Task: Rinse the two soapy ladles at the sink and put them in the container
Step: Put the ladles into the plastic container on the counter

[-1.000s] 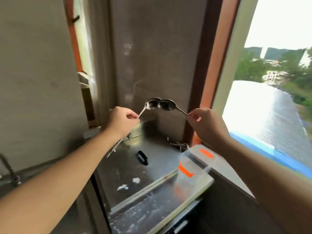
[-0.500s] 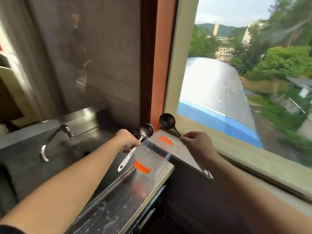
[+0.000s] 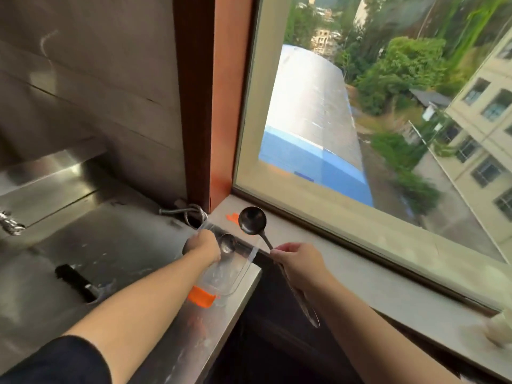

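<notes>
A clear plastic container (image 3: 240, 268) with orange clasps stands on the steel counter's right end, by the window sill. My left hand (image 3: 202, 245) holds one steel ladle (image 3: 227, 243) with its bowl down inside the container; its handle is hidden by the hand. My right hand (image 3: 300, 261) grips the second ladle (image 3: 252, 220) by its handle, bowl up and raised just above the container's far right corner, the handle running back under my wrist.
The steel sink basin (image 3: 91, 245) lies to the left with a dark object (image 3: 74, 282) in it; a tap part (image 3: 9, 223) shows at the far left edge. A coiled metal hose (image 3: 194, 213) sits in the corner. The window sill (image 3: 346, 261) runs right.
The view swung right and down toward the container. My left hand lowered its ladle from above the container's rim into it. My right hand kept its ladle raised near the far corner.
</notes>
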Action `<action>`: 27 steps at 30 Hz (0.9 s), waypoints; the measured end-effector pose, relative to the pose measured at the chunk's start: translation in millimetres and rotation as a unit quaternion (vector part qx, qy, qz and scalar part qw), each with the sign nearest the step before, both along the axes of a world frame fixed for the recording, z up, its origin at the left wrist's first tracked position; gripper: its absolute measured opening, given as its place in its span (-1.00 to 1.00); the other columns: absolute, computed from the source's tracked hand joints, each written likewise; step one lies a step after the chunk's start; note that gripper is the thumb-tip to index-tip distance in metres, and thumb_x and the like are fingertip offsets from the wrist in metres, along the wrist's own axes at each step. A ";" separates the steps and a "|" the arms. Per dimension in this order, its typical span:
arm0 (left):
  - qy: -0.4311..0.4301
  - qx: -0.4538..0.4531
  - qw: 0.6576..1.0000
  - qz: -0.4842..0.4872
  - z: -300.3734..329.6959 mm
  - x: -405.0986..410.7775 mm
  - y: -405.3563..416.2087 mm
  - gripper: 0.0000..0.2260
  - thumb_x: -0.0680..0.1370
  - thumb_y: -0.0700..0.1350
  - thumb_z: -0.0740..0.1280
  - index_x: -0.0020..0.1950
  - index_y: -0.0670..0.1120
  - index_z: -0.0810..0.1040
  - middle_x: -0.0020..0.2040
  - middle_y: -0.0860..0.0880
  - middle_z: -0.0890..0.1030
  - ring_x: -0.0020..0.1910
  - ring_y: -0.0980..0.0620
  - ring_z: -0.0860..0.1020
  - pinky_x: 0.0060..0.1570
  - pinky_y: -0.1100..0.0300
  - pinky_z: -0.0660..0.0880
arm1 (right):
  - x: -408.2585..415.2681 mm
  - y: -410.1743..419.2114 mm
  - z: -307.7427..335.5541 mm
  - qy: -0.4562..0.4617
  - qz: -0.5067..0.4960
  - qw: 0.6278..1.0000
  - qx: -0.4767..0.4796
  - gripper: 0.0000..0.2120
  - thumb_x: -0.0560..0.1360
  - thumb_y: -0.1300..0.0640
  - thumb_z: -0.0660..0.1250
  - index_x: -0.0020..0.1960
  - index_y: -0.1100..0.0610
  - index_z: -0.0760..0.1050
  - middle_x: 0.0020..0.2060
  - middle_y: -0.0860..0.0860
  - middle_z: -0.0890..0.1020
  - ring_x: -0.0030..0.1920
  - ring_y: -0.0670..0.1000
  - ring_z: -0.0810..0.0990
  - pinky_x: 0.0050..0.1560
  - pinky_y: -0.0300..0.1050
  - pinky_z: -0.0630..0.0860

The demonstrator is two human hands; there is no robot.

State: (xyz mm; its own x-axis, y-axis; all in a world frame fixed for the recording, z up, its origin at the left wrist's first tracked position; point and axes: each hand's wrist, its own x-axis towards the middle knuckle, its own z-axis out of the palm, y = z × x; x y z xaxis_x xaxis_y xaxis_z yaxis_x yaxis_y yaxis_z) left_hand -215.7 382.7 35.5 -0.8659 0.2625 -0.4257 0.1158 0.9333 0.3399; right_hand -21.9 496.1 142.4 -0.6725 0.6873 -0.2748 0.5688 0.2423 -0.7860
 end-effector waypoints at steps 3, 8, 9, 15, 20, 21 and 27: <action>0.048 -0.019 0.998 0.021 -15.6 3.0 2.0 -0.73 0.56 -0.23 0.31 0.23 -0.18 0.63 0.22 -0.17 0.64 0.22 -0.20 0.59 0.15 0.04 0.57 | 0.1 2.3 -6.5 -0.019 0.002 1.000 -0.019 -0.83 0.47 0.09 0.45 -0.29 0.05 0.67 -0.51 -0.13 0.62 -0.50 -0.21 0.53 -0.49 -0.33 0.39; 0.132 -0.050 0.990 -0.030 -19.1 4.2 5.5 -0.74 0.51 -0.32 0.28 0.13 -0.20 0.65 0.13 -0.20 0.67 0.13 -0.21 0.62 0.00 0.02 0.57 | 1.3 11.3 -13.4 -0.023 0.006 0.998 -0.057 -0.87 0.48 0.07 0.45 -0.19 0.10 0.70 -0.40 -0.04 0.65 -0.44 -0.12 0.53 -0.46 -0.29 0.42; 0.141 -0.052 0.988 -0.035 -18.5 4.9 4.6 -0.74 0.52 -0.33 0.25 0.12 -0.20 0.65 0.11 -0.21 0.67 0.12 -0.21 0.62 -0.02 0.02 0.57 | 1.1 13.4 -14.1 -0.023 0.011 0.997 -0.070 -0.87 0.49 0.07 0.45 -0.18 0.10 0.70 -0.38 -0.03 0.66 -0.42 -0.10 0.54 -0.42 -0.26 0.42; 0.166 -0.063 0.982 -0.064 -10.8 17.1 -4.1 -0.75 0.53 -0.35 0.22 0.07 -0.22 0.65 0.08 -0.21 0.67 0.09 -0.21 0.63 -0.04 0.05 0.55 | -4.6 22.7 -19.4 -0.012 0.039 0.985 -0.166 -0.87 0.50 0.14 0.47 -0.21 0.14 0.66 -0.36 0.02 0.65 -0.48 -0.05 0.43 -0.48 -0.22 0.37; 0.171 0.078 0.982 -0.023 21.0 36.4 -21.7 -0.85 0.55 -0.07 0.36 0.01 -0.05 0.71 0.01 -0.11 0.71 0.03 -0.16 0.64 0.04 0.03 0.58 | -15.3 24.2 -20.9 0.004 0.049 0.965 -0.259 -0.93 0.51 0.25 0.45 -0.05 0.26 0.62 -0.30 0.12 0.64 -0.54 -0.05 0.49 -0.57 -0.27 0.40; 0.154 0.134 0.979 -0.003 28.9 44.3 -28.5 -0.86 0.53 -0.04 0.40 -0.02 -0.03 0.73 -0.04 -0.06 0.73 -0.01 -0.11 0.65 0.04 0.07 0.58 | -18.2 22.8 -21.0 0.006 0.048 0.959 -0.278 -0.88 0.51 0.27 0.44 0.02 0.30 0.61 -0.30 0.14 0.63 -0.56 -0.06 0.49 -0.57 -0.27 0.40; -0.176 0.420 0.880 0.135 73.3 112.2 -78.4 -0.78 0.54 0.01 0.45 -0.01 -0.13 0.71 -0.11 -0.06 0.70 -0.22 0.06 0.60 -0.22 0.21 0.58 | -39.9 9.5 -18.1 0.018 0.050 0.927 -0.372 -0.87 0.51 0.35 0.42 0.02 0.23 0.52 -0.42 0.10 0.63 -0.58 -0.05 0.55 -0.56 -0.26 0.52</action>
State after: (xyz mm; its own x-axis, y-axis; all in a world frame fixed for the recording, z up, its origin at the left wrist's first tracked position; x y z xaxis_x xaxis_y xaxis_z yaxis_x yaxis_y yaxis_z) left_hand -103.5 304.2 108.8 -0.7988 0.4170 -0.4337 -0.3216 0.3133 0.8935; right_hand -61.8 505.6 124.3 -0.7397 0.2504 -0.6246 0.5436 -0.3249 -0.7739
